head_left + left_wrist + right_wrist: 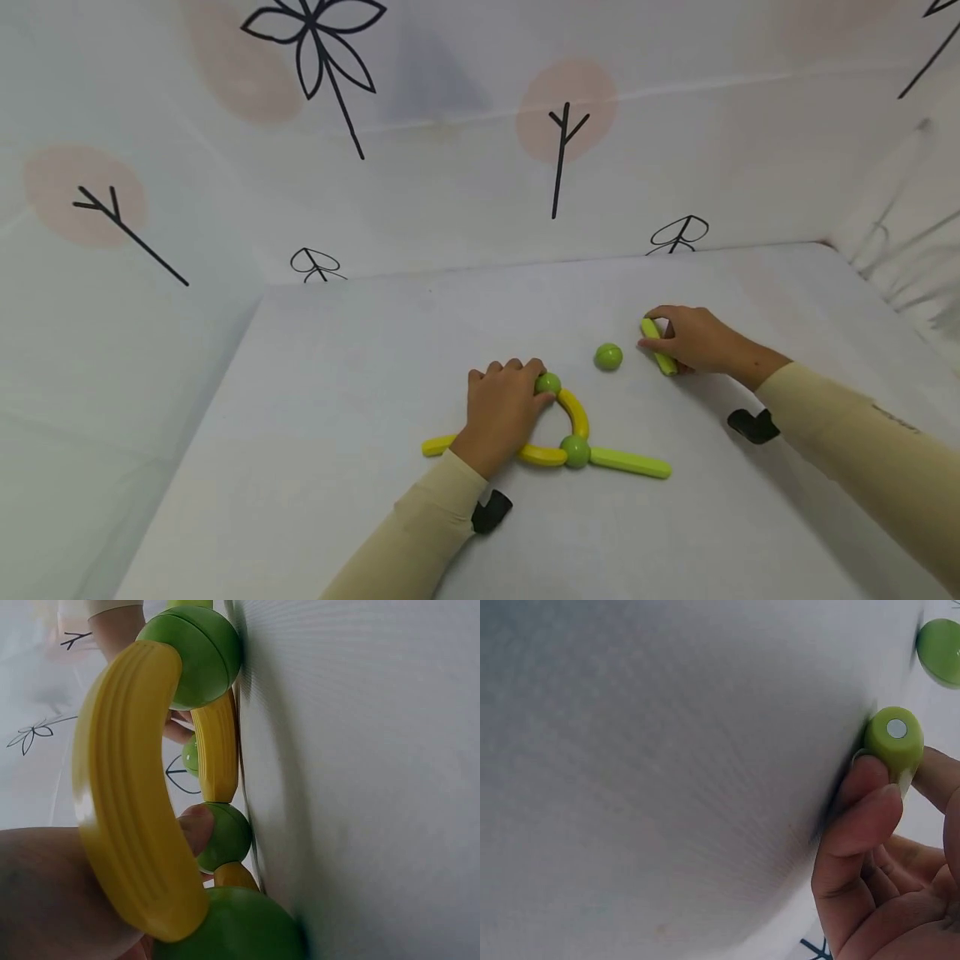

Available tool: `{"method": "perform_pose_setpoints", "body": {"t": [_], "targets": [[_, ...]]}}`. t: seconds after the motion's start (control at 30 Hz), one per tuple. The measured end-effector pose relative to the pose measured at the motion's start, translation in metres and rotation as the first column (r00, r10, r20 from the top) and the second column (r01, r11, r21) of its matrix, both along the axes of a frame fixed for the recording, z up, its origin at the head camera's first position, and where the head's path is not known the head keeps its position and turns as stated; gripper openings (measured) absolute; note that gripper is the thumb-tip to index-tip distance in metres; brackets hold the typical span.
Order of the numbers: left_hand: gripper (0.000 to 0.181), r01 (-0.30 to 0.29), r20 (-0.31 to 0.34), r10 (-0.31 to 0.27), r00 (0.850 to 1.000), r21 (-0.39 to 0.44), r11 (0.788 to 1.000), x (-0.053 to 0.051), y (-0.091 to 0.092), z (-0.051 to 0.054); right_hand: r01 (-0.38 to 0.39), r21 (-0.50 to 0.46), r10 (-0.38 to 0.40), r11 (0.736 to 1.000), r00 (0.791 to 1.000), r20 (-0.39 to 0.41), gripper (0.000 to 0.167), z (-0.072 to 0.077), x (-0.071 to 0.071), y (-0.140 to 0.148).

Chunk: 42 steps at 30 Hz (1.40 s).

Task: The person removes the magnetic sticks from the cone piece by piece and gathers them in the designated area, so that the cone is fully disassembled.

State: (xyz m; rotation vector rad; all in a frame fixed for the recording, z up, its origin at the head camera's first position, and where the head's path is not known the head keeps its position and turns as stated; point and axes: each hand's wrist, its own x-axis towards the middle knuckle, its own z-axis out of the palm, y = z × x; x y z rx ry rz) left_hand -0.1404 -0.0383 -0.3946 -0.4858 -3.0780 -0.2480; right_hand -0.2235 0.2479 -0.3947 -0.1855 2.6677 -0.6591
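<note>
My left hand (504, 410) holds a green ball (548, 383) at the top of a ring of curved yellow pieces (576, 413) and green balls; part of the ring is hidden under the hand. At the ring's lower right, another green ball (575, 451) joins a straight light-green stick (630, 462). My right hand (693, 339) pinches a second light-green stick (659, 347) between thumb and fingers, low over the table. In the right wrist view this stick (895, 746) shows a round silvery spot on its end.
A loose green ball (608, 357) lies between the ring and my right hand. A yellow piece (438, 445) sticks out left of my left wrist. Behind the white table (337, 350) hangs a pale cloth (450, 183) printed with plants.
</note>
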Motion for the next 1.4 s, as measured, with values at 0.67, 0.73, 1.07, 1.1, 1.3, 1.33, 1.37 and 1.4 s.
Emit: {"method": "perform_pose_setpoints", "body": {"t": [0.67,0.73,1.07,1.1,1.3,1.33,1.37,1.4], "targets": [[0.045,-0.004,0.005,0.004,1.0,-0.003,1.0,0.003,-0.004,0.004,-0.146,0.092,0.167,0.985,0.946,-0.278,0.029,0.04,0.068,-0.024],[0.048,0.023,-0.01,-0.023,1.0,0.006,1.0,0.004,-0.006,0.007,-0.176,0.085,0.194,0.981,0.938,-0.288,0.026,0.039,0.08,-0.032],[0.03,0.312,-0.096,-0.309,0.946,0.013,0.95,0.033,-0.011,0.016,-0.31,-0.003,0.297,0.951,0.914,-0.276,0.022,0.023,0.111,-0.062],[0.03,0.328,-0.097,-0.326,0.94,0.006,0.945,0.036,-0.011,0.015,-0.325,-0.008,0.309,0.946,0.909,-0.28,0.022,0.022,0.111,-0.064],[0.033,0.385,-0.088,-0.384,0.919,-0.008,0.923,0.043,-0.007,0.011,-0.373,0.0,0.36,0.928,0.895,-0.264,0.024,0.017,0.113,-0.066],[0.033,0.392,-0.086,-0.391,0.916,-0.007,0.92,0.043,-0.007,0.011,-0.372,0.0,0.361,0.928,0.899,-0.25,0.024,0.016,0.113,-0.065],[0.033,0.398,-0.083,-0.397,0.914,-0.005,0.918,0.043,-0.006,0.011,-0.373,0.001,0.363,0.928,0.902,-0.235,0.024,0.015,0.113,-0.065],[0.033,0.402,-0.078,-0.401,0.913,-0.004,0.916,0.043,-0.006,0.01,-0.377,-0.003,0.367,0.926,0.903,-0.222,0.024,0.015,0.113,-0.064]]}}
